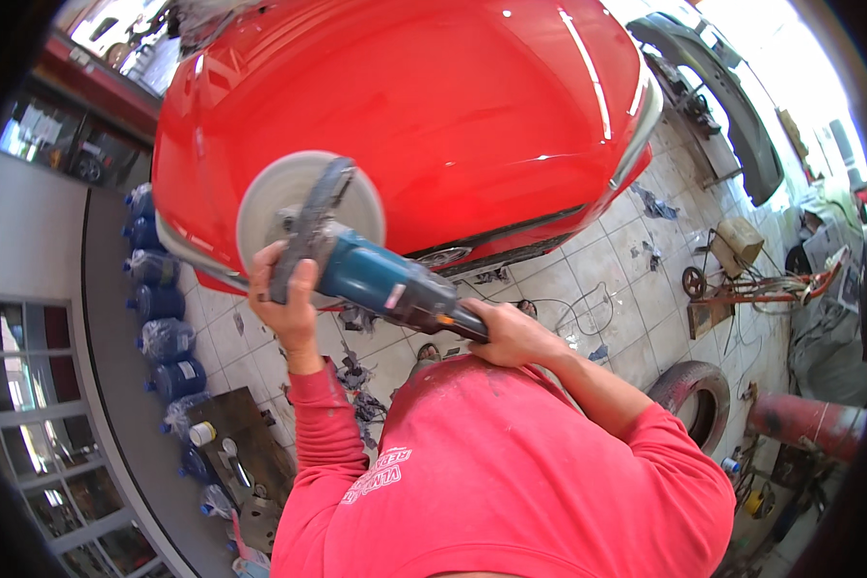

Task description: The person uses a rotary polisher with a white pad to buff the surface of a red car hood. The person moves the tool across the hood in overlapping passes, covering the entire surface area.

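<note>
Polisher (pixel 371 279), blue body w/ blk. ends, sits just off ctr. toward 9 o'clock on my remote head view, held in both hands. Its round whitish pad (pixel 265 207) is at 10 o'clock, overlapping the near-L corner of a red car hood (pixel 433 125); I can't tell if pad & paint touch. L hand (pixel 284 294) is closed round the lower end of the blk. front handle (pixel 303 241), fingers curled. R hand (pixel 511 334) grips the rear end of the tool, approx. 5 o'clock. Pink-red sleeves (pixel 313 405) come up from 6 o'clock.

Hood fills 12 o'clock, glossy, w/ light streaks; I see a headlight (pixel 636 120) at approx. 2. Also at 2, farther out: a dark grey bumper (pixel 742 106). At 3: a thin cable (pixel 592 328) looped on the tiled floor (pixel 636 279), then a small wheeled cart (pixel 775 292). At 4: a tire (pixel 665 390) & a worn red cylinder (pixel 804 424).

At 9 I've got a row of blue jugs (pixel 159 302), some w/ clear plastic on top. At 8: a low dark table (pixel 270 453) w/ a small white bottle (pixel 202 433) on its edge. Dark scraps (pixel 361 405) lie on the floor at 7, near the L sleeve.
</note>
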Available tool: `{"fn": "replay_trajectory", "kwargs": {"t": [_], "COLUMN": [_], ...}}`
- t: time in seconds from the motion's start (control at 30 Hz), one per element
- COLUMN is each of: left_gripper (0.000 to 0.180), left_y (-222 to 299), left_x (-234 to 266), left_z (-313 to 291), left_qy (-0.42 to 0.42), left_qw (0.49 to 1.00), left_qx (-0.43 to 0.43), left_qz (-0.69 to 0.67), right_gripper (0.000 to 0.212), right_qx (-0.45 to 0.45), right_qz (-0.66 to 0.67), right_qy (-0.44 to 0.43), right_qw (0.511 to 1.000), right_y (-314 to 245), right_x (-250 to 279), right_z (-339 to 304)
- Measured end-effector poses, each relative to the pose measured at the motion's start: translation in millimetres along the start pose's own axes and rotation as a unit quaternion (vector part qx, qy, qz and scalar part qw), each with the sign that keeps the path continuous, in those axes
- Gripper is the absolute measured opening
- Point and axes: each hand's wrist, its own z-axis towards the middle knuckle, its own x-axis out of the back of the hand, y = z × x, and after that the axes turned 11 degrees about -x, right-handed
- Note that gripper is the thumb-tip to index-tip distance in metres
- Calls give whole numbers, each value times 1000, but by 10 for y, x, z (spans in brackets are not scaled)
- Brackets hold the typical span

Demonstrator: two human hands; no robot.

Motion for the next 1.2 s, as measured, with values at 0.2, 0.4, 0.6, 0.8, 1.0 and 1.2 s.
{"fn": "replay_trajectory", "kwargs": {"t": [0.2,0.4,0.6,0.8,1.0,1.2], "left_gripper": [52,49,43,40,43,27], "left_y": [205,531,557,267,-278,-743], "left_x": [-1646,-3343,-3885,-2822,-885,388], "left_z": [172,216,345,576,802,1045], "left_qy": [-267,-386,-412,-339,-183,-49], "left_qw": [940,866,855,902,975,996], "left_qx": [-160,-195,-150,-92,-77,-11], "left_qz": [-142,-251,-277,-250,-103,-78], "right_gripper": [56,48,44,51,65,81], "right_qx": [-116,-171,-208,-128,-39,144], "right_qz": [136,323,368,275,177,47], "right_qy": [93,192,186,204,95,84], "right_qw": [979,911,887,931,979,985], "right_y": [852,1445,1244,780,-21,-503], "right_x": [425,503,770,383,-49,-233], "right_z": [-907,-1328,-1257,-960,-400,3]}}
